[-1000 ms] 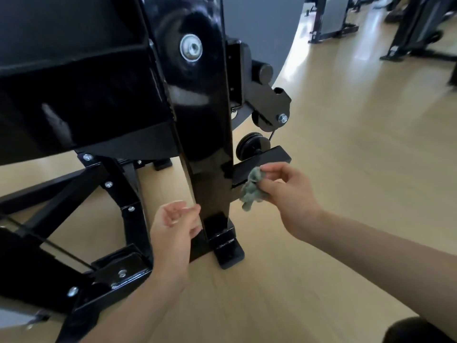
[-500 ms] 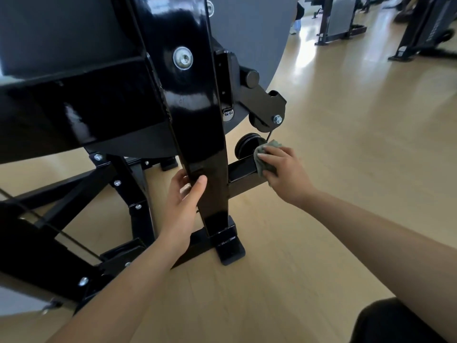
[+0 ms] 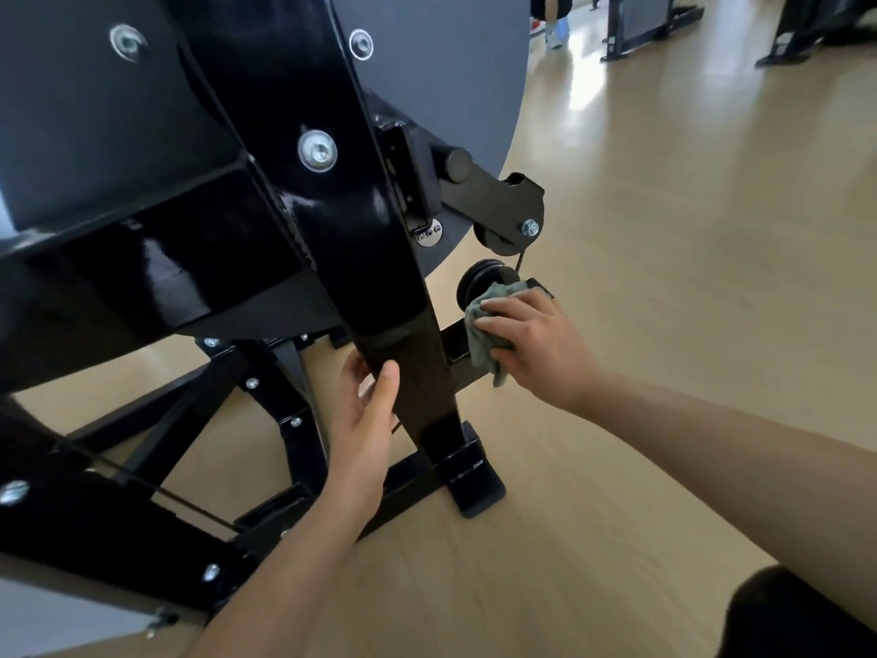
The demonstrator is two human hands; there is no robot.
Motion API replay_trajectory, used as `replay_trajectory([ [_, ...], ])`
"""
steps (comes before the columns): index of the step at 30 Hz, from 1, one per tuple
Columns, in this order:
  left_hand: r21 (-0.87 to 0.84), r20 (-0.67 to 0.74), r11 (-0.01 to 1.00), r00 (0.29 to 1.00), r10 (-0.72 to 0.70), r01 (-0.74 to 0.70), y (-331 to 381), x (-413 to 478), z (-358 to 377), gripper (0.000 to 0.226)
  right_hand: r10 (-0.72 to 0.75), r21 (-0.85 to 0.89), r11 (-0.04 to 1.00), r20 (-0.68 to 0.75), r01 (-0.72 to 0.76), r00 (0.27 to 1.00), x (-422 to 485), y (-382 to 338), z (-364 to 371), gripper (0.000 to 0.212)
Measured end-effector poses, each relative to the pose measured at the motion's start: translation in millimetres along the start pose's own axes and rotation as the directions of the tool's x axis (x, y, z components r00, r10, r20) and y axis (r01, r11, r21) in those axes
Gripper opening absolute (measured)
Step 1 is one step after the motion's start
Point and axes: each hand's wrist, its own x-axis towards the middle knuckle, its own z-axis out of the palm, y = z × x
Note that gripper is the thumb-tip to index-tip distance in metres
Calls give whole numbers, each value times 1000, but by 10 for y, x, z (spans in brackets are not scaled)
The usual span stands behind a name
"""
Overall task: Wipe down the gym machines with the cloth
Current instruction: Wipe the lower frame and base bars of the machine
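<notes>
A glossy black gym machine fills the left and centre of the head view, with a slanted black upright post [image 3: 375, 258] running down to a foot on the floor. My left hand [image 3: 368, 415] grips that post low down, thumb on its front face and fingers behind it. A crumpled grey-green cloth [image 3: 484, 344] lies on the short black crossbar [image 3: 453, 346] to the right of the post. My right hand [image 3: 531, 344] presses the cloth onto the bar with fairly straight fingers. Part of the cloth hangs below my palm.
Two black pulleys [image 3: 479, 282] and a thin cable sit just above the cloth. Bolted black frame struts [image 3: 265, 401] spread at lower left. Pale wood floor [image 3: 688, 277] lies to the right. Other machines [image 3: 650, 21] stand at the far top right, with a person's legs [image 3: 553, 16] beyond.
My left hand rose from beside the post and took hold of it. My right hand lifted the bunched cloth onto the crossbar and now presses it there, nearer the pulley.
</notes>
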Motion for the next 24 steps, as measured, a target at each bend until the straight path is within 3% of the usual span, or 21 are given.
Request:
replay_trajectory([
  [4, 15, -15, 1000, 1000, 5, -5, -16, -11, 34, 52, 72, 29, 997, -195, -67, 978, -9, 54, -41, 25],
  [7, 36, -32, 999, 999, 20, -19, -39, -10, 44, 67, 327, 152, 940, -146, -305, 934, -73, 104, -27, 41],
  [9, 43, -47, 999, 998, 33, -31, -59, -3, 43, 69, 508, 303, 826, -37, -475, 860, -106, 147, 15, 56],
  [14, 30, -81, 999, 996, 36, -34, -113, 10, 33, 77, 718, 676, 478, 67, -561, 693, -114, 117, 81, 64],
  [20, 33, -86, 999, 995, 42, -39, -92, 10, 39, 71, 846, 678, 266, 177, -686, 503, -163, 151, 51, 29],
  [24, 38, -86, 998, 995, 47, -44, -73, 1, 47, 54, 837, 678, -48, 428, -733, 341, -157, 61, 2, 22],
])
